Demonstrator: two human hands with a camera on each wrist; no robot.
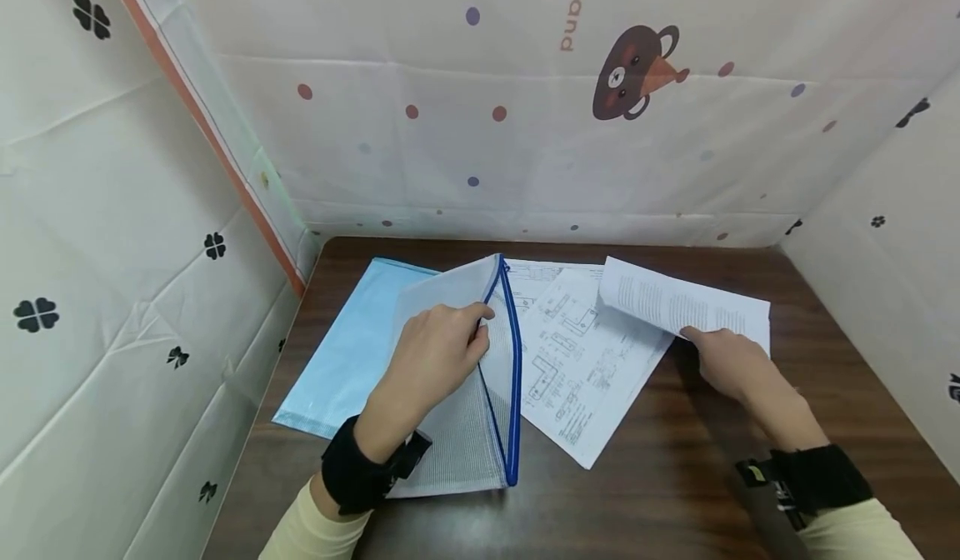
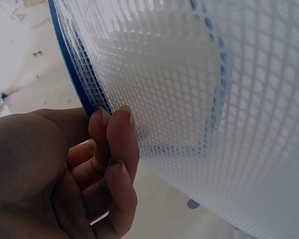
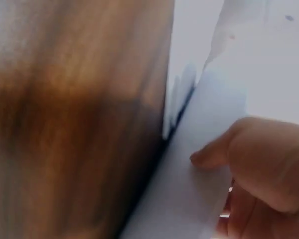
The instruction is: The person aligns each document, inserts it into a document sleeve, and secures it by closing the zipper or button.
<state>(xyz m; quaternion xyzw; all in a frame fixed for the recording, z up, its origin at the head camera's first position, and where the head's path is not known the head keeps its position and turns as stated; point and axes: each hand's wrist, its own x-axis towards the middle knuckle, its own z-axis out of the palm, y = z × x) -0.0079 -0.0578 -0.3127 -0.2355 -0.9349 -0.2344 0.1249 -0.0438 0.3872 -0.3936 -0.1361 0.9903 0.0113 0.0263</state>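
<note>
head view: left hand (image 1: 438, 352) pinches the top flap of one white mesh zip pouch (image 1: 465, 393) lifted open, its long axis running from the near edge toward the far edge of the tabletop (image 1: 660, 477), nothing visible inside. one blue folder (image 1: 352, 352) lies under it. right hand (image 1: 723, 360) grips one text sheet (image 1: 675, 302) above one drawing sheet (image 1: 585, 360)

left wrist: fingers (image 2: 117, 144) curl on the pouch's blue zip edge

right wrist: blurry, fingers (image 3: 214, 154) on paper
</note>
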